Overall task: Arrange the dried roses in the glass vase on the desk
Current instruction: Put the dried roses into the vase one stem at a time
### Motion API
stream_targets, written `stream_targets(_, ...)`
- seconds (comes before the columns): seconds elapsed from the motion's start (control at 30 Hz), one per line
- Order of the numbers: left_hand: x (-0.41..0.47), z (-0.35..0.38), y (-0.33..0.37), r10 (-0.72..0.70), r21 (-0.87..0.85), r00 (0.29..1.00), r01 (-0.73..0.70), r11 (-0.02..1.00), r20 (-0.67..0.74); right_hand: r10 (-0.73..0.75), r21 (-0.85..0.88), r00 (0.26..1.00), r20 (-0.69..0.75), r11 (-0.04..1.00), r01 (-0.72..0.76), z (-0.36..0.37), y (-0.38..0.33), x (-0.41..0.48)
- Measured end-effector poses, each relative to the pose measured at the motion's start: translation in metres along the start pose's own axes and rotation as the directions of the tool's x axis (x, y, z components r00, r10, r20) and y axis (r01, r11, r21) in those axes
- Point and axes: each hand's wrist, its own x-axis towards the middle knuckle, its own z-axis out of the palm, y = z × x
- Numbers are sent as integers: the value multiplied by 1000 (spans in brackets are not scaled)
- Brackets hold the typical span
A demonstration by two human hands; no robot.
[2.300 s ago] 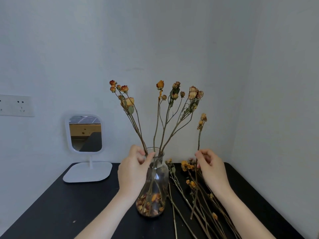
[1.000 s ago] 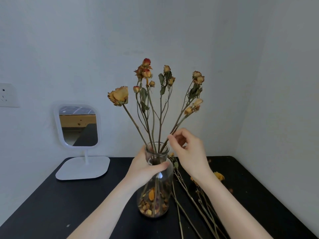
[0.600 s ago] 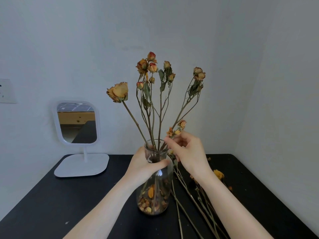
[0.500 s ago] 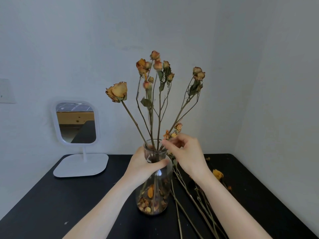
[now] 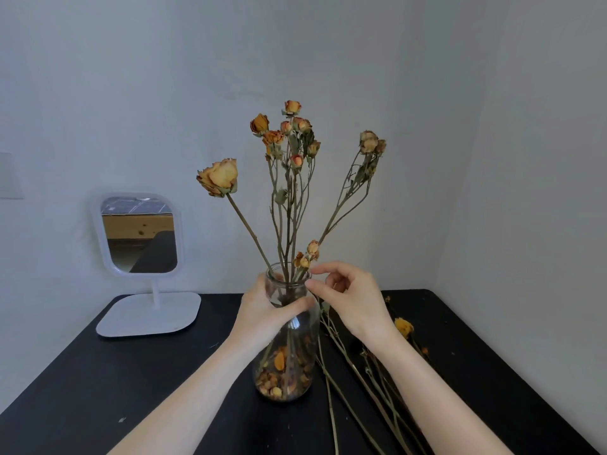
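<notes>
Beside right hand [image 5: 353, 300]: short rose [image 5: 310, 254] (unpinched).

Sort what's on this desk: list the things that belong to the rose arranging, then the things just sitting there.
Part of the job:
glass vase
roses in the vase
loose stems on the desk
left hand
right hand

Just sitting there:
mirror
wall socket

**Glass, papery petals, matt desk**

Under your left hand [image 5: 262, 310] the vase [image 5: 289, 349] is clear, glossy glass. Above it the roses [image 5: 289, 139] look papery and brittle. Beneath your right hand [image 5: 351, 300], the black desk [image 5: 131, 389] is matt.
</notes>
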Motion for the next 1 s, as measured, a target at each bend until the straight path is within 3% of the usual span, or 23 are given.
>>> stream_targets(0.1, -17, 3, -5, -59, -28, 988, 56, 998, -145, 20, -53, 1000, -21, 998, -21, -14, 10, -8)
stream_targets(0.23, -64, 11, -18, -112, -7, 918, 118, 993, -382, 125, -164, 989, -77, 977, -136, -41, 34, -19)
stream_targets(0.3, -88, 17, -25, -63, 60, 937, 89, 994, -343, 179, -240, 978, -109, 950, -201, -53, 50, -25)
stream_targets(0.37, -105, 22, -31, -31, 155, 978, 64, 986, -208, 233, -286, 964, -126, 922, -260, -64, 65, -31)
stream_targets(0.47, -114, 29, -33, -140, 373, 990, 122, 920, 21, 315, -351, 940, -134, 872, -342, -73, 84, -41)
stream_targets(0.53, -114, 36, -33, -221, 548, 971, 138, 825, 88, 353, -406, 931, -92, 840, -359, -72, 92, -48)
stream_targets(0.7, -108, 48, -39, -282, 632, 957, 176, 755, 71, 383, -523, 918, 105, 806, -277, -48, 93, -62)
stream_targets(0.83, -102, 57, -42, -301, 632, 952, 197, 749, 59, 471, -618, 844, 257, 752, -232, -21, 84, -64)
stream_targets(1.0, -97, 70, -42, -314, 621, 947, 207, 756, 66, 586, -735, 768, 259, 635, -237, -3, 85, -62)
